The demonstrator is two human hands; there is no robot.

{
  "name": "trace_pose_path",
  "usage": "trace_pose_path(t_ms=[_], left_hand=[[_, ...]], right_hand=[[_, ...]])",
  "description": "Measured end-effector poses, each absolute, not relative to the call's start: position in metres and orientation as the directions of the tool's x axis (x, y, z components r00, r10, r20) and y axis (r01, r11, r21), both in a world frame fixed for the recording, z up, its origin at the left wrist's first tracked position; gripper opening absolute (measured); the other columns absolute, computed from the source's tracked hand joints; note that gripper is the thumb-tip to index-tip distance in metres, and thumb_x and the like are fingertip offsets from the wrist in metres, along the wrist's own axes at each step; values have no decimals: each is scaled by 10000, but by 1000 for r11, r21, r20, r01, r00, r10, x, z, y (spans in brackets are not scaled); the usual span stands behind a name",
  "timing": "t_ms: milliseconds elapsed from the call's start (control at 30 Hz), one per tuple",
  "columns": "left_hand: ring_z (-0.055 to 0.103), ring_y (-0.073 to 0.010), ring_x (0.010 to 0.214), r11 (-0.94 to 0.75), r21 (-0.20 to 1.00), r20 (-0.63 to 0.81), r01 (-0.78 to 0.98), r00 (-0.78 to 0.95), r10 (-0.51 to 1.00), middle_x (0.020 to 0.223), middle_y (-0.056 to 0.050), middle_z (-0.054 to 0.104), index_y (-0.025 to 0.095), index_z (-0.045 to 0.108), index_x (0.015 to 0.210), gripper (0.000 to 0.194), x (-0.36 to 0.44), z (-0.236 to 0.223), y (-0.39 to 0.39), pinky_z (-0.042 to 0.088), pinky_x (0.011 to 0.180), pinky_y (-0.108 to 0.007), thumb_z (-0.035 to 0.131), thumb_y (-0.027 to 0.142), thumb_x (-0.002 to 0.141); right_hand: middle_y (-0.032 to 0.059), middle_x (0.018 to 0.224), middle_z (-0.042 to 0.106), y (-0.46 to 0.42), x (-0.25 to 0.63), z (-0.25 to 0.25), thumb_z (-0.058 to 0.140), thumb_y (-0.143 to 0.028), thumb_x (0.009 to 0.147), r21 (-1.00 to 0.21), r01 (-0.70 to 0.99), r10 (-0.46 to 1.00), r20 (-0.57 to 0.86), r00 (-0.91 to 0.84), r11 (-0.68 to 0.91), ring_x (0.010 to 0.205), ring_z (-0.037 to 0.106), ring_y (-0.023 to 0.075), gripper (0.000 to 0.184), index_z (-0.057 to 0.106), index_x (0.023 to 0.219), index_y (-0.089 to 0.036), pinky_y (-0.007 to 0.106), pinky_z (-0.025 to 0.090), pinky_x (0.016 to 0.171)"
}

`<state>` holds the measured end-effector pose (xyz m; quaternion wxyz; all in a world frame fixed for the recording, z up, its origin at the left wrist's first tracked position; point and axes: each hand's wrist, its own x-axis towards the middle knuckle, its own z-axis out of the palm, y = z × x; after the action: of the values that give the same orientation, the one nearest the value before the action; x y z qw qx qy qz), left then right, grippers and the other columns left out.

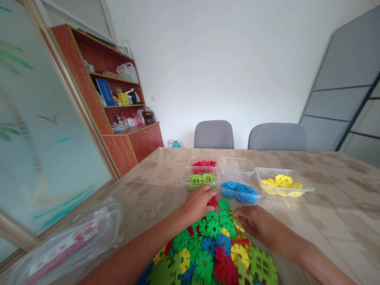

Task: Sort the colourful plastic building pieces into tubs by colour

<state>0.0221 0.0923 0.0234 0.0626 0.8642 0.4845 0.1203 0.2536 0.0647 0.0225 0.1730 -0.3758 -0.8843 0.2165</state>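
A heap of plastic interlocking pieces lies before me: green notched discs (204, 263), yellow discs (240, 255), blue discs (223, 242), red pieces and light-green window-shaped pieces (263, 264). At the heap's far edge, my left hand (197, 204) is curled, fingertips closed on a red plastic piece (213, 200). My right hand (255, 221) is bent in at the heap's right side, its fingers on a light-green piece (232, 213) that they partly hide. Beyond the hands stand clear tubs holding light-green pieces (202, 180), blue discs (240, 191) and red pieces (204, 164).
A clear tub (308, 189) of yellow discs (283, 181) stands at the right. Behind the blue tub is another clear tub (237, 164). A plastic bag (71, 241) lies at the table's left edge. Two grey chairs (213, 134) stand across the table (335, 206).
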Motion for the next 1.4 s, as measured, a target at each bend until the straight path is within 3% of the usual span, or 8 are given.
trace_pose_path(t_ms=[133,367,500,667,833,1067,1400], left_hand=[[576,-241,949,-493,225,122,841,477,870,1004,-57,563,225,599,1099,327,21,25,90,466,789,-304,690,274,789],[531,-301,1090,-450,213,110,867,436,893,1115,-110,565,181,545,1164,384,28,14,90,434,918,-384,655,243,801],[581,-251,1010,-481,225,80,848,475,876,1066,-56,588,231,559,1119,348,28,13,90,468,848,-322,642,208,782],[571,-286,1042,-475,230,84,849,469,879,1129,-98,577,206,469,1260,518,32,13,93,462,857,-360,657,285,784],[586,-250,913,-468,248,83,848,463,883,975,-55,581,204,545,999,278,33,11,97,454,767,-317,674,295,771],[563,-203,895,-546,311,127,778,535,835,910,12,598,236,505,887,214,30,22,91,391,735,-257,625,130,746],[579,-144,799,-548,491,193,677,529,826,873,14,601,203,448,942,151,22,34,96,415,685,-206,473,96,839]], right_hand=[[42,752,692,69,255,18,450,-142,858,-500,605,747,139,-650,620,670,627,191,207,629,773,-198,268,400,589],[39,740,698,72,257,14,467,-125,835,-499,618,758,131,-638,607,682,637,197,202,648,789,-199,263,406,592],[36,768,706,70,256,18,462,-115,833,-537,583,747,143,-649,609,694,636,192,217,659,805,-202,264,422,603],[28,793,702,67,257,24,462,-131,837,-561,562,747,164,-644,608,732,623,195,212,648,778,-213,268,435,631],[-1,667,634,68,258,22,455,-105,809,-526,576,739,165,-653,626,614,564,162,200,581,690,-205,247,363,538],[6,677,638,76,260,11,488,-108,787,-518,572,730,164,-663,636,607,559,150,142,601,745,-182,232,344,536],[11,696,646,68,260,23,472,-147,832,-548,563,735,149,-662,618,626,575,161,174,620,753,-193,237,361,543]])
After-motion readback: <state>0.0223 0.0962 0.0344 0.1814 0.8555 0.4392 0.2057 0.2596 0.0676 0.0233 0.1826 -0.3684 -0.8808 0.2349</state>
